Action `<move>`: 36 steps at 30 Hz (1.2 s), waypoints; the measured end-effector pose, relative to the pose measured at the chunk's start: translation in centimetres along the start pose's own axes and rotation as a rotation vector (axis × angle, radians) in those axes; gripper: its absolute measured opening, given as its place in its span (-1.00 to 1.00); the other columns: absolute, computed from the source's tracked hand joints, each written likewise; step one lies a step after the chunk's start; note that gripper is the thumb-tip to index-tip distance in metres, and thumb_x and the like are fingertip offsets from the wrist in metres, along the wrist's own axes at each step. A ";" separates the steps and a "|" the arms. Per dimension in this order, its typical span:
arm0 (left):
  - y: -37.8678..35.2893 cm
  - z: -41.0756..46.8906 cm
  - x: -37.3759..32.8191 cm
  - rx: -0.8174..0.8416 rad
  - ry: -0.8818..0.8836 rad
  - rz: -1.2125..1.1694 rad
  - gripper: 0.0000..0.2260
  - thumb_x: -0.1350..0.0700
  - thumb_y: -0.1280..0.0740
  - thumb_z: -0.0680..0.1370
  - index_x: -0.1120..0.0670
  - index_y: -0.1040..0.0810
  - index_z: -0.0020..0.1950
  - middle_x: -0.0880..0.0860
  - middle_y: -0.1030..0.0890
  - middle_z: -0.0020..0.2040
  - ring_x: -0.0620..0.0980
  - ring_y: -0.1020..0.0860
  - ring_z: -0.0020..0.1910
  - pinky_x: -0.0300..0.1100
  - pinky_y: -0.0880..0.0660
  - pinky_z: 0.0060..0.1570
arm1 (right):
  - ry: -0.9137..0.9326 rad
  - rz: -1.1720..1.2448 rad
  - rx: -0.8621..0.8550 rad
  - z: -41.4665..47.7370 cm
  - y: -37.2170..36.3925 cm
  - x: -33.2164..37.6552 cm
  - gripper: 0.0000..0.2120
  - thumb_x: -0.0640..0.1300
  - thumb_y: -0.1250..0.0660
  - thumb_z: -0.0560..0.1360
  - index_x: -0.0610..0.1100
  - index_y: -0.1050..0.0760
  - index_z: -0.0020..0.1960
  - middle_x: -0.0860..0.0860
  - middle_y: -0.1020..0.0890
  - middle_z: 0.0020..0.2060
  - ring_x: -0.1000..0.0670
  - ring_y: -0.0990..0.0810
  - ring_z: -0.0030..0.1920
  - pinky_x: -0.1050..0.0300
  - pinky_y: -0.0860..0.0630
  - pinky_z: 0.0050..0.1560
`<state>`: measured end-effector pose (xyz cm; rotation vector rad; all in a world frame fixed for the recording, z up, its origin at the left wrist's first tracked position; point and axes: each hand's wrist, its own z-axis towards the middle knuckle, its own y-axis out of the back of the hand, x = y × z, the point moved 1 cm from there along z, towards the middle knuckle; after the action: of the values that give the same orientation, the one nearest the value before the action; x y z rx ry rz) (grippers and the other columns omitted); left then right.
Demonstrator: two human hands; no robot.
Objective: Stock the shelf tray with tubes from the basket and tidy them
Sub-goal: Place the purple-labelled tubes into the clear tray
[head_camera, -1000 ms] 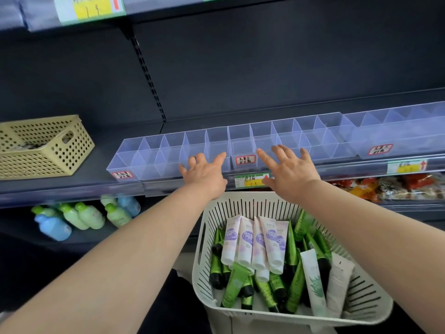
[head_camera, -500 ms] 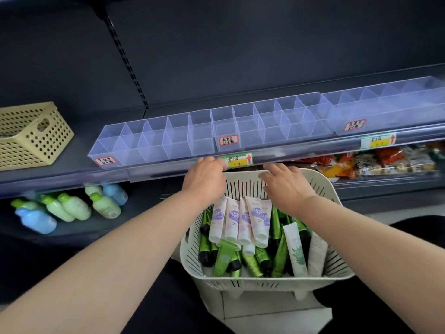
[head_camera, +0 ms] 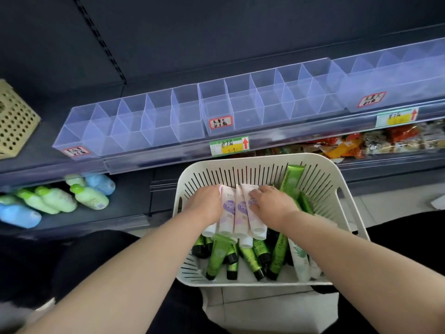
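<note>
A white slotted basket (head_camera: 240,158) stands below the shelf edge, full of tubes. Several white tubes with purple print (head_camera: 238,210) lie side by side on top of several green tubes with black caps (head_camera: 250,256). My left hand (head_camera: 204,204) curls round the left side of the white bunch. On the bunch's right side lies my right hand (head_camera: 271,203), its fingers bent over the tubes. The clear divided shelf tray (head_camera: 187,127) runs along the shelf above, and its compartments hold nothing.
A beige perforated basket (head_camera: 14,121) sits on the shelf at far left. Green and blue bottles (head_camera: 55,201) lie on the lower shelf to the left. Snack packets (head_camera: 361,143) fill the lower shelf to the right. A yellow price label (head_camera: 228,147) hangs on the shelf edge.
Both hands came down from the shelf tray, past the basket's far rim, into the basket and closed on the white tubes. The view tilted downward.
</note>
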<state>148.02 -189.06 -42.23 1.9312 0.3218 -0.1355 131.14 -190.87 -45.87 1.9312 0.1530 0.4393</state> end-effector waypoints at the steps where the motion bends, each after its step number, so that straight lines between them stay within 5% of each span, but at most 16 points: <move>1: -0.1 0.0 0.0 0.004 0.005 -0.012 -0.83 0.26 -0.19 0.57 0.06 -0.50 0.06 0.05 -0.56 0.04 0.07 -0.50 -0.01 -0.14 -0.39 -0.13 | -0.013 0.025 0.012 0.4 -0.4 0.2 -0.61 0.03 -0.12 0.60 -0.08 -0.31 0.39 -0.09 -0.43 0.27 -0.13 -0.43 0.24 -0.04 -0.48 0.13; 4: -0.4 0.4 0.3 0.012 0.029 -0.064 -0.80 0.25 -0.19 0.59 0.03 -0.44 0.16 0.06 -0.55 0.05 0.03 -0.44 -0.09 -0.15 -0.35 -0.16 | -0.092 0.160 0.056 1.2 -0.7 0.5 -0.46 0.02 -0.23 0.57 -0.07 -0.14 0.47 -0.15 -0.37 0.32 -0.18 -0.49 0.16 -0.02 -0.52 0.03; 6: -1.0 0.8 0.6 0.031 0.053 -0.105 -0.64 0.24 -0.20 0.59 0.03 -0.37 0.39 0.02 -0.53 0.07 0.04 -0.48 -0.04 -0.16 -0.37 -0.17 | -0.150 0.229 0.120 1.5 -0.4 0.5 -0.23 0.02 -0.35 0.50 -0.03 0.04 0.52 -0.19 -0.31 0.34 -0.19 -0.52 0.13 -0.01 -0.53 0.01; 9: -2.4 1.0 1.1 0.062 0.088 -0.137 -0.48 0.24 -0.28 0.53 0.01 -0.30 0.47 0.04 -0.54 0.18 0.03 -0.52 0.06 -0.13 -0.46 -0.08 | -0.163 0.185 0.200 1.6 -0.7 0.7 0.02 0.04 -0.47 0.39 -0.05 0.19 0.54 -0.19 -0.32 0.33 -0.16 -0.53 0.11 -0.02 -0.55 0.03; 12: -3.2 1.7 1.2 0.033 0.123 -0.136 -0.45 0.24 -0.33 0.50 0.05 -0.29 0.47 0.09 -0.51 0.21 0.09 -0.53 0.13 -0.06 -0.49 0.00 | -0.173 0.162 0.197 2.3 -0.9 0.6 0.11 0.07 -0.50 0.34 -0.09 0.23 0.55 -0.07 -0.51 0.09 -0.06 -0.55 -0.01 0.06 -0.55 -0.10; 15: -3.2 1.9 1.0 -0.016 0.145 -0.099 -0.61 0.20 -0.32 0.53 0.12 -0.36 0.34 0.13 -0.48 0.16 0.15 -0.53 0.08 -0.07 -0.41 -0.11 | -0.223 0.262 0.171 2.5 -0.9 0.5 0.03 0.00 -0.51 0.33 -0.12 0.11 0.54 0.04 -0.50 -0.20 -0.01 -0.54 -0.14 0.12 -0.48 -0.24; 20: -3.2 2.5 1.4 -0.012 0.299 -0.220 -0.55 0.17 -0.43 0.46 0.15 -0.31 0.26 0.13 -0.56 0.10 0.20 -0.54 0.11 -0.03 -0.45 -0.09 | -0.196 0.332 -0.094 1.4 -0.7 -0.4 -0.60 -0.06 -0.35 0.41 0.00 -0.46 0.24 0.04 -0.60 -0.06 -0.03 -0.59 -0.08 0.14 -0.51 -0.18; 22: -3.0 2.5 1.5 -0.015 0.307 -0.247 -0.63 0.16 -0.43 0.45 0.15 -0.37 0.17 0.12 -0.57 0.06 0.18 -0.55 0.08 -0.06 -0.45 -0.13 | -0.146 0.359 -0.154 1.2 -0.6 -0.7 -0.77 -0.07 -0.29 0.46 0.04 -0.53 0.11 0.05 -0.57 0.02 -0.02 -0.57 -0.01 0.13 -0.52 -0.10; 27: -2.4 2.0 1.0 -0.050 0.191 -0.197 -0.84 0.08 -0.37 0.50 0.08 -0.58 0.04 0.02 -0.61 -0.04 0.06 -0.56 -0.09 -0.12 -0.45 -0.21 | -0.086 0.343 0.079 1.1 -1.1 -0.1 -0.47 0.09 -0.34 0.47 0.01 -0.30 0.38 0.06 -0.57 0.13 0.00 -0.57 0.05 0.08 -0.54 -0.01; 32: -1.8 0.7 1.3 -0.130 0.156 -0.176 -0.81 0.11 -0.34 0.49 0.04 -0.49 0.09 -0.01 -0.58 -0.08 0.06 -0.55 -0.08 -0.10 -0.45 -0.18 | 0.002 -0.028 0.115 1.1 -0.7 1.5 -0.41 0.16 -0.34 0.42 -0.02 -0.30 0.37 -0.03 -0.58 0.06 -0.08 -0.56 0.03 0.11 -0.49 -0.16; 36: -0.8 -0.4 1.1 -0.174 0.099 -0.161 -0.87 0.07 -0.31 0.54 0.00 -0.39 0.03 -0.04 -0.49 -0.13 0.07 -0.48 -0.12 -0.13 -0.37 -0.23 | -0.079 0.152 0.065 0.7 -0.1 1.8 -0.55 -0.04 -0.25 0.48 -0.12 -0.29 0.33 -0.08 -0.59 0.00 -0.12 -0.58 -0.04 0.10 -0.48 -0.22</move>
<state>148.87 -188.29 -43.06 1.7420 0.5381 -0.1135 133.06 -190.85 -45.81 2.0284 -0.0310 0.4626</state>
